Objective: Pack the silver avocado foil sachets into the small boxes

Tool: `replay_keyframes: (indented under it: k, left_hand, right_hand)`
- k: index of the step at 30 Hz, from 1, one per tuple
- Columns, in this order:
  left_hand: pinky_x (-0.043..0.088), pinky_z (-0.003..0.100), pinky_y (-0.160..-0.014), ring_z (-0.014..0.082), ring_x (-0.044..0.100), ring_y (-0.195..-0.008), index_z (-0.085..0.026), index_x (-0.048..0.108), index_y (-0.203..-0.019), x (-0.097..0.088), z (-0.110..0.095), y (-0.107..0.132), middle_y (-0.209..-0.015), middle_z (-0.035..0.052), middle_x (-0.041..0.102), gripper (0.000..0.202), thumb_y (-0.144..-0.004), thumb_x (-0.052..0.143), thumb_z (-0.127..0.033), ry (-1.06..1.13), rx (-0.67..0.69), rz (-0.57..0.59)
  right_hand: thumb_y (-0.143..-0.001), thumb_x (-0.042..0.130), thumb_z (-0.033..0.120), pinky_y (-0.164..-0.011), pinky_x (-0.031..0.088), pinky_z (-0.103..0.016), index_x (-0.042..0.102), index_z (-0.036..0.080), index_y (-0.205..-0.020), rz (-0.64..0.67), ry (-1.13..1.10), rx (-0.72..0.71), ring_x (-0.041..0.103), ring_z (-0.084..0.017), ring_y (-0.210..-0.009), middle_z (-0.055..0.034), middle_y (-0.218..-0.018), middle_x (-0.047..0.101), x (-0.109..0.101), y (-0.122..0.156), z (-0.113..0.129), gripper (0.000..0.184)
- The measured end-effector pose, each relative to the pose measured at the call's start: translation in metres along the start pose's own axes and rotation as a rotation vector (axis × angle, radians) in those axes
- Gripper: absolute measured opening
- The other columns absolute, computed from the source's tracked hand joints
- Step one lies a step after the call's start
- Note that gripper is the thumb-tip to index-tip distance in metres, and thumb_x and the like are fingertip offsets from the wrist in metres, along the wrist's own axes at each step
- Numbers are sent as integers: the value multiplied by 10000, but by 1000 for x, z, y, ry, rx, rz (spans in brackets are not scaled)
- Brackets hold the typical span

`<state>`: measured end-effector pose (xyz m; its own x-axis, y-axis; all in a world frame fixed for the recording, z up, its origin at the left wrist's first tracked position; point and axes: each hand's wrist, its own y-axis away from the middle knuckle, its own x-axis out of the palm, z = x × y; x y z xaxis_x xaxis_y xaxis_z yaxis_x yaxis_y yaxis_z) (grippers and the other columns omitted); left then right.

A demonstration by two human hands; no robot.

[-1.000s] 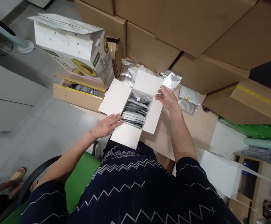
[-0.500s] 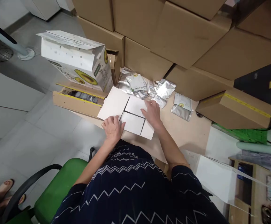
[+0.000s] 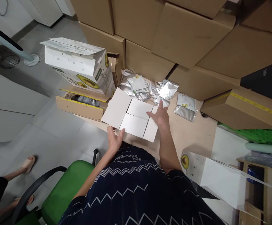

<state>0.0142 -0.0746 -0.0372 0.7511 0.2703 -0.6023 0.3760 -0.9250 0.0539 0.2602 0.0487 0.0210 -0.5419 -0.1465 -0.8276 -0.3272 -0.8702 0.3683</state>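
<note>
A white carton (image 3: 136, 125) with flat, folded-in flaps lies at a slant on the light wooden table in front of me. Dark gaps run between its flaps, and its right edge is jagged. My left hand (image 3: 114, 140) is at the carton's near-left edge, thumb and fingers apart, the thumb tip by the edge. Over the right end flap, my right hand (image 3: 160, 118) has its fingers spread, with the thumb pointing in over the flaps. Just beyond the carton lie several silver pouches (image 3: 168, 90), and another pouch (image 3: 185, 107) lies farther right.
A printed avocado box (image 3: 79, 70) stands at left, behind a narrow brown tray (image 3: 79, 108). Large brown cartons (image 3: 147, 59) form a wall at the back. A green chair (image 3: 67, 184) is at lower left, near another person's feet (image 3: 28, 164). A white box (image 3: 222, 179) is at right.
My left hand has slid off the flaps to the carton's near edge. My right hand has shifted right, its fingers spreading over the end flap. The other person's foot has moved right.
</note>
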Motion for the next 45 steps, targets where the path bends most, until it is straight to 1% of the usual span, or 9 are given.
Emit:
replay_keyframes:
  k: [4,8,15,19,23,29,38,42,45]
  left_hand:
    - [431,480,-1122,275,456,-1386,-186,478,-1345,6,-7,4,-1409,170,500,403,-969,512,-326,-55,386,22]
    - [398,450,-1187,240,416,-1455,-220,379,-1522,7,-6,1,-1521,147,476,531,-993,405,-184,-82,578,89]
    - [435,436,-1172,241,468,-1426,-257,308,-1585,4,-9,-14,-1523,113,507,686,-931,446,-100,-128,658,122]
    - [434,440,-1171,247,479,-1413,-276,305,-1588,4,-15,-18,-1528,104,500,723,-911,451,-69,-123,692,129]
    - [440,454,-1159,256,466,-1416,-283,287,-1593,4,-15,-17,-1528,114,488,729,-915,458,-76,-132,689,132]
    - [359,561,-1189,322,341,-1484,-266,388,-1549,5,-15,-13,-1595,123,390,695,-884,478,-84,-245,752,270]
    - [242,762,-1124,536,89,-1502,-274,493,-1479,5,-28,-10,-1662,126,257,768,-826,642,-651,-418,586,505]
    - [249,785,-1088,582,67,-1483,-213,497,-1468,13,-40,-10,-1650,189,252,972,-731,577,-843,-489,533,541]
    - [248,805,-1058,612,75,-1465,-183,493,-1467,18,-46,-10,-1644,213,250,1035,-696,581,-867,-544,524,540]
  right_hand:
    - [-844,635,487,-1050,431,-559,209,224,-1620,-3,-149,-224,546,-383,-1242,-213,-1452,446,-5,0,9,924]
    - [-959,440,441,-1148,345,-583,255,196,-1612,42,-278,-367,425,-348,-1407,-175,-1535,436,-9,-3,2,721]
    - [-952,452,524,-979,535,-499,164,281,-1638,191,-537,-318,626,-276,-1166,-133,-1543,455,-13,2,-21,782]
    - [-926,528,351,-979,511,-514,155,283,-1638,61,-226,-275,600,-310,-1173,-169,-1574,372,-9,12,7,806]
    - [-883,585,193,-954,499,-521,192,322,-1627,121,177,-209,536,-372,-1235,-179,-1585,281,-5,19,54,850]
    - [-895,588,341,-1008,442,-568,200,292,-1629,140,115,-251,457,-419,-1297,-191,-1573,296,1,12,62,832]
    - [-1006,333,587,-1077,447,-442,-14,276,-1647,273,-578,-333,469,-210,-1382,-108,-1617,358,-16,-1,-27,793]
    - [-1003,410,554,-1051,455,-450,-49,254,-1645,131,-534,-317,546,-227,-1264,-140,-1544,453,3,2,-6,845]
    - [-1028,351,539,-1102,369,-534,176,195,-1638,-72,-305,-227,434,-325,-1340,-176,-1575,384,30,8,27,722]
